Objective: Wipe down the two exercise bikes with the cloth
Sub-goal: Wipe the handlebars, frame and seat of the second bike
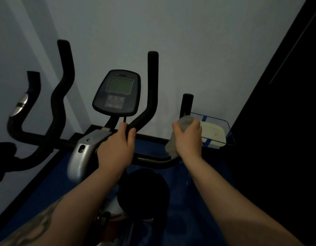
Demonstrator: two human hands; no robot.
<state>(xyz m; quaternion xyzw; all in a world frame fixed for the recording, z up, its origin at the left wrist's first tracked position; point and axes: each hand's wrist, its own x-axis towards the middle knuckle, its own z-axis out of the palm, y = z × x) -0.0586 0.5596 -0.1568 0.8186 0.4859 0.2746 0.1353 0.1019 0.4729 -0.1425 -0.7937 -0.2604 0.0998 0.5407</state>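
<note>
A: Bike position?
B: Exercise bike (86,150) directly ahead of both hands. Left hand (116,150) closed round the handlebar (146,107) base.
A: Right?
B: Right hand (188,137) clenched on the cloth (173,144), pressing it against the outer grip (187,103) just beyond the knuckles.

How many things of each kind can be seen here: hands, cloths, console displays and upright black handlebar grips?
Hands: 2, left hand and right hand
Cloths: 1, the cloth
Console displays: 1, the console
Upright black handlebar grips: 4
Total: 8
</note>
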